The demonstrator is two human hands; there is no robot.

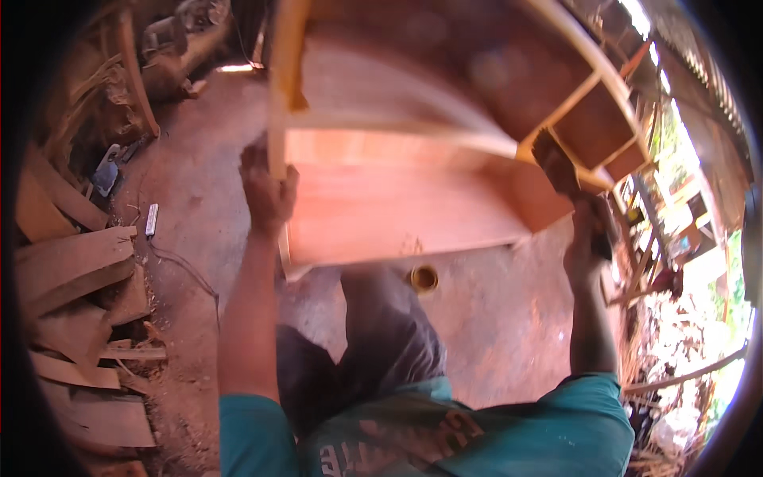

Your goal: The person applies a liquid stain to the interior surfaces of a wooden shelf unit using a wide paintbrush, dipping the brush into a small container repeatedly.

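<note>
A wooden cabinet [397, 203] with several compartments fills the upper middle, its pale lower panel facing me, its upper interior darker and blurred. My left hand [268, 191] has its fingers wrapped round the cabinet's left upright edge. My right hand [587, 234] grips a dark wide brush [556, 159], whose bristles are at the yellowish frame edge on the cabinet's right. A small yellowish can [424, 277] with dark contents stands on the floor below the cabinet, near my leg.
Loose planks [75, 262] are piled at the left, beside a white power strip [152, 219], its cable [187, 266] and a grey-blue tool [106, 169] on the red-brown floor [509, 334]. Timber, clutter and a bright opening line the right side.
</note>
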